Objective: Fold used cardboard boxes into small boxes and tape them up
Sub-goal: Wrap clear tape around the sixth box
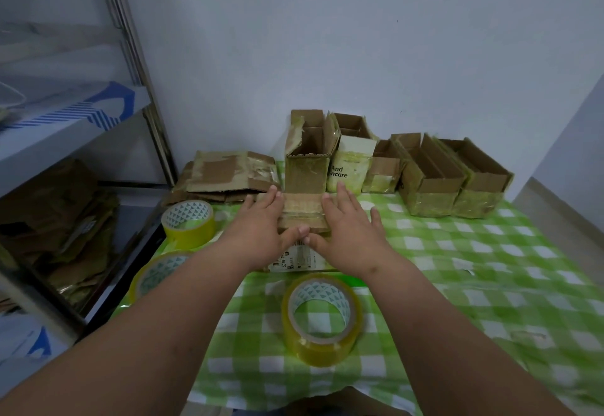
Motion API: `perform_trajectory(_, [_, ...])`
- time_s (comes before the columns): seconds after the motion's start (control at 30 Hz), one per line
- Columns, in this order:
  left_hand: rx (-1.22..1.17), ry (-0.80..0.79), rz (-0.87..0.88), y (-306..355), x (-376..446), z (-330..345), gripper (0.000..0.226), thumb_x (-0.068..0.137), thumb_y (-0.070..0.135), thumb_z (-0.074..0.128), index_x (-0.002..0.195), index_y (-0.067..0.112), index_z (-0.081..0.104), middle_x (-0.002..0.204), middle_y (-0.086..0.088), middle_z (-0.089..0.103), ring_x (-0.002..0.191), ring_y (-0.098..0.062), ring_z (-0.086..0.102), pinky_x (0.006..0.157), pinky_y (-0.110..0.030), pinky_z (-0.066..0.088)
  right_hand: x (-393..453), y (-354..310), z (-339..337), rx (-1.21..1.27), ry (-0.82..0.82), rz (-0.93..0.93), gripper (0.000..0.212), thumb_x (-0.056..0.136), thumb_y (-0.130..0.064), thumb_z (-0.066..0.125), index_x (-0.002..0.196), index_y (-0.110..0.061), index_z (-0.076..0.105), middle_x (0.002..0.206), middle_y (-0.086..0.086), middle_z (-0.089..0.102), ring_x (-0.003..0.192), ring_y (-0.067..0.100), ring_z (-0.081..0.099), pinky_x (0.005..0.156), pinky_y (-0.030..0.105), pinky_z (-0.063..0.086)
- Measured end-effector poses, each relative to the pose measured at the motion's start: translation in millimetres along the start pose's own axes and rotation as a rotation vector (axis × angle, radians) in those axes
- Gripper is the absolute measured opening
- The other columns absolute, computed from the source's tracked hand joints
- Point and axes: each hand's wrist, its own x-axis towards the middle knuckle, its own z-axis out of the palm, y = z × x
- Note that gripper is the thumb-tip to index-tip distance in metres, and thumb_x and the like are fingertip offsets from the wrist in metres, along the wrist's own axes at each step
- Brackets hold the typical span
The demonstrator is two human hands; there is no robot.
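A small brown cardboard box [302, 211] with tape across its top lies in the middle of the green checked table. My left hand [260, 227] presses flat on its left side and my right hand [349, 229] presses flat on its right side, thumbs meeting at its near edge. A white printed label [297, 258] shows on the box's near face below my thumbs. A roll of yellowish clear tape [322, 319] stands just in front of the box.
Several open-topped taped boxes [431, 175] line the wall behind. A stack of flattened cardboard [228, 172] lies at the back left. Two more tape rolls [188, 224] sit on the left of the green checked tablecloth [490, 268]. A metal shelf [65, 160] holds more flattened cardboard.
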Motion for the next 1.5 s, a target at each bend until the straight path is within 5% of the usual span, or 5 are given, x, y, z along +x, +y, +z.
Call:
perform_trajectory(0.2, [-0.326, 0.134, -0.045, -2, -8, 5, 0.097, 0.083, 0.060, 0.065, 0.158, 0.024, 0.015, 0.165, 0.009, -0.009, 0.150, -0.021, 0.017, 0.115, -0.037, 0.027, -5, -1, 4, 0.224, -0.023, 0.033, 0.091, 0.095, -0.046, 0.057, 0.156, -0.026, -0.007, 0.160, 0.003, -0.029, 0.152, 0.026, -0.003, 0.123, 0.050, 0.003])
perform_trajectory(0.5, [-1.096, 0.190, -0.215, -5, -14, 13, 0.108, 0.071, 0.023, 0.088, 0.155, 0.028, 0.021, 0.137, 0.007, 0.049, 0.117, -0.014, 0.052, 0.102, -0.035, 0.045, -7, 1, 17, 0.716, 0.065, 0.113, 0.102, 0.089, -0.024, 0.071, 0.156, -0.031, -0.005, 0.165, -0.004, 0.000, 0.151, 0.016, 0.008, 0.123, 0.037, 0.015])
perform_trajectory(0.63, [-1.136, 0.165, -0.228, -10, -13, 14, 0.102, 0.071, 0.024, 0.086, 0.153, 0.031, 0.026, 0.136, 0.005, 0.050, 0.117, -0.019, 0.056, 0.103, -0.046, 0.048, -5, 1, 23, 0.801, 0.083, 0.156, 0.107, 0.085, -0.025, 0.074, 0.154, -0.036, -0.007, 0.161, -0.005, 0.026, 0.143, 0.016, 0.034, 0.116, 0.043, 0.035])
perform_trajectory(1.03, [-1.212, 0.236, -0.226, -8, -12, 23, 0.117, 0.073, 0.026, 0.086, 0.156, 0.037, 0.005, 0.161, 0.006, 0.024, 0.144, -0.020, 0.032, 0.115, -0.050, 0.032, -6, 2, 22, 0.875, 0.080, 0.161, 0.106, 0.088, -0.017, 0.072, 0.155, -0.034, -0.008, 0.156, -0.005, 0.034, 0.138, 0.016, 0.039, 0.114, 0.041, 0.037])
perform_trajectory(1.5, [-1.148, 0.321, -0.264, 13, -23, 6, 0.056, 0.072, 0.031, 0.086, 0.119, 0.024, 0.056, 0.103, 0.008, 0.069, 0.095, -0.013, 0.065, 0.073, -0.032, 0.053, -23, 0, 9, 0.874, 0.175, 0.111, 0.087, 0.097, -0.022, 0.061, 0.157, -0.033, -0.001, 0.155, -0.010, 0.032, 0.139, 0.009, 0.033, 0.108, 0.025, 0.030])
